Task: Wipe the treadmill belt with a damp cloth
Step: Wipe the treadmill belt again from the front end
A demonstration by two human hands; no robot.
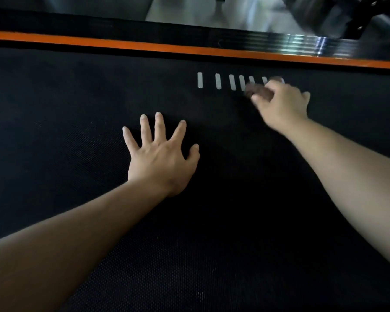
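Note:
The black textured treadmill belt (pixel 77 109) fills most of the view. My left hand (pixel 160 156) lies flat on it with the fingers spread, pressing the belt near the middle. My right hand (pixel 279 104) reaches further out, over a row of several short white marks (pixel 218 81) printed on the belt. Its fingers are motion-blurred, with a dark brownish smear at their tips. I cannot tell whether that smear is a cloth or only the fingers. No cloth is plainly visible anywhere else.
An orange stripe (pixel 144 45) and a black side rail (pixel 99 25) run along the belt's far edge. Beyond it is a pale glossy floor (pixel 189 10) and dark machine parts (pixel 358 16) at the top right.

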